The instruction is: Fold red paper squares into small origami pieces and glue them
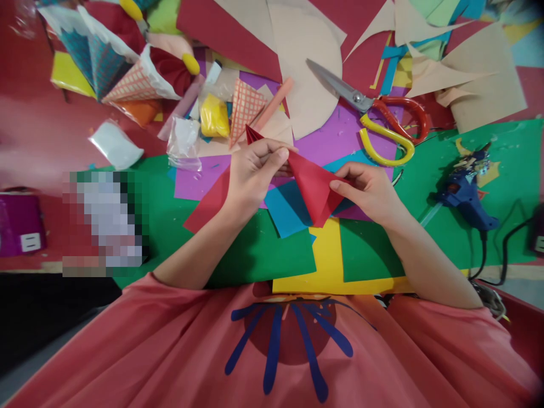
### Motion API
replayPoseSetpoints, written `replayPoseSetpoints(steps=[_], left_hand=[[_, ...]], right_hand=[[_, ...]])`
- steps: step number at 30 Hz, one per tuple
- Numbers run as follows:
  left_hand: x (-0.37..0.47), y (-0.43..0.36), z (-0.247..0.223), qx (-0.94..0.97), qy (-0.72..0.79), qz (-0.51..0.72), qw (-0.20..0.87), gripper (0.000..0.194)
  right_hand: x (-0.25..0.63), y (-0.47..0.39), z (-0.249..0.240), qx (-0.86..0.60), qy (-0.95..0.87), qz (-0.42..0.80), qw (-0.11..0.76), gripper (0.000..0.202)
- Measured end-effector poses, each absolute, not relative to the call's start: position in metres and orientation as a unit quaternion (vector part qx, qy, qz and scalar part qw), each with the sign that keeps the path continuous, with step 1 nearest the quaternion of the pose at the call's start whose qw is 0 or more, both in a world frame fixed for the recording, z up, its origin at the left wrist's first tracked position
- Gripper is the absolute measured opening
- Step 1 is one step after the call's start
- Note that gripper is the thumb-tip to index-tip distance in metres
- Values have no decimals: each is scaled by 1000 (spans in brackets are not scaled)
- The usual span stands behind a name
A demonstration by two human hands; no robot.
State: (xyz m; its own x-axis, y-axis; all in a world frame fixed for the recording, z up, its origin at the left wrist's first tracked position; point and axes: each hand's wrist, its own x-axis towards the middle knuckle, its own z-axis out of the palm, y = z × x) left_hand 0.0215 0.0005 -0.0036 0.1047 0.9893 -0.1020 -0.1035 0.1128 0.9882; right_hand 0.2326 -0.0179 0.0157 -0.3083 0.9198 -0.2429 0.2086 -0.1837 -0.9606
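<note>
Between my two hands is a piece of red paper (312, 184), folded to a point at its left end. My left hand (257, 170) pinches that narrow end between thumb and fingers. A dark red pleated tip (252, 134) sticks out beyond the left fingers; whether it belongs to the same paper I cannot tell. My right hand (368, 190) has thumb and fingers closed on the paper's wider right edge. Beneath the hands lie a blue sheet (287, 212) and a flat red piece (204, 207).
Scissors (359, 101) with red and yellow handles lie beyond my right hand. A blue glue gun (465, 195) with a cord rests at the right. Patterned paper cones (140, 79) and a yellow packet (215, 116) are at the upper left. Green sheets (255, 255) cover the near table.
</note>
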Motion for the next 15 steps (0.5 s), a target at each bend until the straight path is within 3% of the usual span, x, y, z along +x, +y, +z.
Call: replayPoseSetpoints(steps=[15], left_hand=[[23,-2,9,445,467,491,585,26]], right_hand=[[233,-16,15,-499,-562,586,302,22]])
